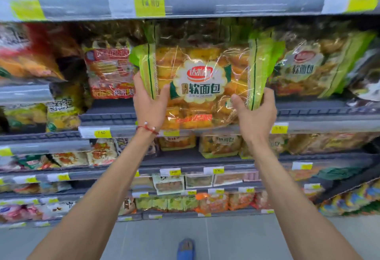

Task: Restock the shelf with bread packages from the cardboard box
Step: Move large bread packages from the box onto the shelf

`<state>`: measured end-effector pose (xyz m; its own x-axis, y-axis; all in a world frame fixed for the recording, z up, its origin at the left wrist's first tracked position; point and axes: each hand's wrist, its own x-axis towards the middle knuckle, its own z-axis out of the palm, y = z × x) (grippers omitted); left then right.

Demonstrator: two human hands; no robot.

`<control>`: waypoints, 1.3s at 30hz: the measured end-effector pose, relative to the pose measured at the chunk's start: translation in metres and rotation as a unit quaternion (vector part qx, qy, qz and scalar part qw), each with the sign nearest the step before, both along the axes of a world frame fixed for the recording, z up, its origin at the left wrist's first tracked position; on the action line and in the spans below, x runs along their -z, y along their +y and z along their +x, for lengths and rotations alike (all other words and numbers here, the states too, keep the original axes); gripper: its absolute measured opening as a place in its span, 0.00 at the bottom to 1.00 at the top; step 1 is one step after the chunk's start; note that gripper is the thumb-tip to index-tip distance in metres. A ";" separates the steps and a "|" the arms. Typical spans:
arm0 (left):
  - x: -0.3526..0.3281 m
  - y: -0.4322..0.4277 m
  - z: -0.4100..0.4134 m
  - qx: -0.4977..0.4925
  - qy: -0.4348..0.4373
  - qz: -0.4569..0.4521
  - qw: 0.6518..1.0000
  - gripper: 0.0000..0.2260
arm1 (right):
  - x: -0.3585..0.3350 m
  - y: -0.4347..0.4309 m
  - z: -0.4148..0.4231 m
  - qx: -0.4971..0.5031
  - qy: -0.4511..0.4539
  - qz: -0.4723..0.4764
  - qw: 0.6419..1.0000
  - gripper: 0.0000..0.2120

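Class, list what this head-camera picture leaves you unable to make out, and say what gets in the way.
Cardboard box: nowhere in the head view, outside the frame.
Shelf slot behind the bread package: hidden by the package itself.
Fingertips of the left hand and right hand: behind the package.
Price label on the upper rail: blurred, digits unreadable.

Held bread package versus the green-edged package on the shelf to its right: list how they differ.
The held bread package is gripped at its lower corners by the left hand and right hand; the shelf package rests on the shelf, untouched. The held bread package faces the camera squarely; the shelf package leans sideways. Both share green side bands, a scalloped label and golden bread inside.
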<state>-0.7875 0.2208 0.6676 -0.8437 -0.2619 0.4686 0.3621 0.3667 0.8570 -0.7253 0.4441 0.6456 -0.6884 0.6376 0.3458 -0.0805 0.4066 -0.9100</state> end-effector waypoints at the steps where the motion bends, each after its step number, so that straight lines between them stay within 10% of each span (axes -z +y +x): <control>1: -0.004 0.004 -0.009 -0.006 0.004 0.002 1.000 0.31 | -0.004 0.003 -0.010 0.003 0.004 0.001 1.000 0.29; 26: 0.034 0.018 -0.161 -0.093 -0.009 -0.107 0.990 0.38 | 0.022 0.034 -0.157 -0.074 -0.100 0.048 0.991 0.55; 31: 0.040 0.020 -0.158 0.033 -0.002 0.029 0.999 0.48 | 0.012 0.029 -0.152 -0.088 -0.100 0.058 0.989 0.58; 39: 0.036 0.020 -0.161 0.030 -0.005 -0.015 0.999 0.57 | 0.016 0.026 -0.158 -0.087 -0.111 0.053 0.989 0.63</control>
